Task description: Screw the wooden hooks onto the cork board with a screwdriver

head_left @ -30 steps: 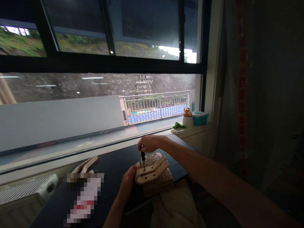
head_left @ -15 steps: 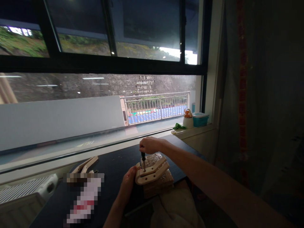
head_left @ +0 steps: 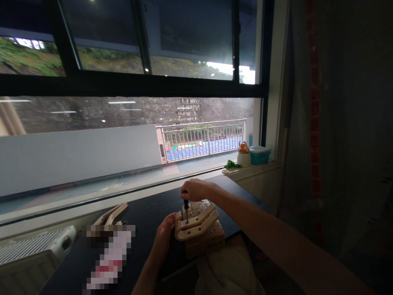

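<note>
- Big dark-framed window (head_left: 129,123) fills the far wall; railing and stone wall outside.
- Dim curtain (head_left: 337,123) on the right, detail hard to read.
- Dark worktop (head_left: 144,217) runs under the window, dusty.
- White radiator (head_left: 33,246) at lower left, cut off by the frame edge.
- Sill (head_left: 254,169) carries a white cup (head_left: 243,158) and a teal box (head_left: 259,155), touching.
- Pale cloth (head_left: 227,270) at the near edge.
- Rough block (head_left: 204,239) on the worktop, curved wooden pieces (head_left: 196,223) stacked on top.
- Spare wooden strips (head_left: 110,213) well to the left.
- Left hand (head_left: 164,237): grip holding the stack's rounded end, fingers hidden.
- Right hand (head_left: 195,189): grip closed around the screwdriver (head_left: 186,205), upright, tip on the top piece.
- Pixelated patch (head_left: 107,254) beside the strips, unreadable.
</note>
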{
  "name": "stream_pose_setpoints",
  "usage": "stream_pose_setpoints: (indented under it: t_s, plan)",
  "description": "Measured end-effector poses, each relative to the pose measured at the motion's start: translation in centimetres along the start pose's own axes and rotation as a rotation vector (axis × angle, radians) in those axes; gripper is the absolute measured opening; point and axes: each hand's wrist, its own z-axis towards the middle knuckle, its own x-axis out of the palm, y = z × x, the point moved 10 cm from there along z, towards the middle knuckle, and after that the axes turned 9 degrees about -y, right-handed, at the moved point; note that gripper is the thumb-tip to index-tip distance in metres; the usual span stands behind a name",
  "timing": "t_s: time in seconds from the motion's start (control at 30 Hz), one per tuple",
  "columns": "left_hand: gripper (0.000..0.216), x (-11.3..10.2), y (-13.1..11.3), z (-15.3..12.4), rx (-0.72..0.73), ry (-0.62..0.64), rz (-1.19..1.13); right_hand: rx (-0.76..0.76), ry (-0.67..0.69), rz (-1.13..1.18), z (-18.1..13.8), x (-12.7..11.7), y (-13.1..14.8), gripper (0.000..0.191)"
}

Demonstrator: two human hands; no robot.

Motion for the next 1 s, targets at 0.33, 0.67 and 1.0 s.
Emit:
stream_pose_setpoints:
  t_s: [0.33,0.67,1.0]
  plan:
    - [0.032,2.4,-7.3,1.6,0.237,-0.114,0.179,0.077,-0.086,0.073,1.2,-0.2,-1.3,0.032]
    - [0.051,3.7,-8.4,0.4,0.418,-0.054,0.33,0.371,-0.179,0.163,-5.1,3.8,-12.2,0.032]
    - [0.023,3.1,-9.0,1.8,0.425,-0.196,0.141,0.507,-0.3,0.223,-7.6,15.3,-15.4,0.032]
